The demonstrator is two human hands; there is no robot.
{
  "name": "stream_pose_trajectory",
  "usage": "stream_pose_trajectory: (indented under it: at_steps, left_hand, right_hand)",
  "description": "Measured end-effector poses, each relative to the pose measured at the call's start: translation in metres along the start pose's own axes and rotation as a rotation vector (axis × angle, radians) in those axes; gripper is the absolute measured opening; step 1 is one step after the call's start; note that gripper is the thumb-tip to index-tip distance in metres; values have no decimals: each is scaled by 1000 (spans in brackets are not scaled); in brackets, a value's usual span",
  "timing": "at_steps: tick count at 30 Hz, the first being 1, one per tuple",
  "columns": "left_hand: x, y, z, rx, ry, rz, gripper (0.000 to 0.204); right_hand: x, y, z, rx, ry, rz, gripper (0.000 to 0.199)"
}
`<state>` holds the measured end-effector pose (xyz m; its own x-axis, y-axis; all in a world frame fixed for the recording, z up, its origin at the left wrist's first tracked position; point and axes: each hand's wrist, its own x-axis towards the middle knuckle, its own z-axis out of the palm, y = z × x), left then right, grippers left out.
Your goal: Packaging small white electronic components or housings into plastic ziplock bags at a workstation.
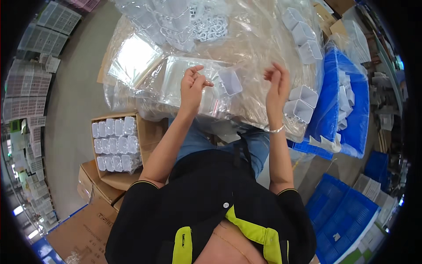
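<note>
My left hand (193, 85) is raised over a stack of clear plastic bags (184, 77), its thumb and fingers pinching the edge of a thin clear bag. A small clear square container (230, 82) sits just right of that hand, seemingly inside the bag. My right hand (278, 83) hovers to the right with fingers curled and apart, holding nothing I can make out. More clear square containers (301, 104) lie just right of the right hand on the plastic-covered work surface (255, 48).
A cardboard box (115, 145) packed with bagged containers stands at my lower left, with more cartons (88, 224) below it. A blue crate (343, 110) with containers is on the right, other blue crates (343, 215) at lower right. White baskets (41, 39) line the far left.
</note>
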<state>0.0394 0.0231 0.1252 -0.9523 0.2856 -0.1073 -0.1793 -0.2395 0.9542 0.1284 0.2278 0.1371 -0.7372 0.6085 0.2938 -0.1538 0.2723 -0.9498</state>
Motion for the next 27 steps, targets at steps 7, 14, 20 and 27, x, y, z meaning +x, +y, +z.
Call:
stream_pose_trajectory:
  at_steps: [7,14,20,27]
  left_hand:
    - [-10,-17,6,-91,-109,-30,37]
    - [1,-16,-28,544,-221,219,66]
    - [16,-25,-39,623,-401,123,36]
    - [17,-64,-20,1126,-102,247,19]
  right_hand:
    - [-82,55,30,-459,-248,-88,94]
    - [-51,61,57,-117,-173,16,25]
    - [-58,60,61,-381,-311,-332,13]
    - [-72,39,87,-895,-276,-562,44]
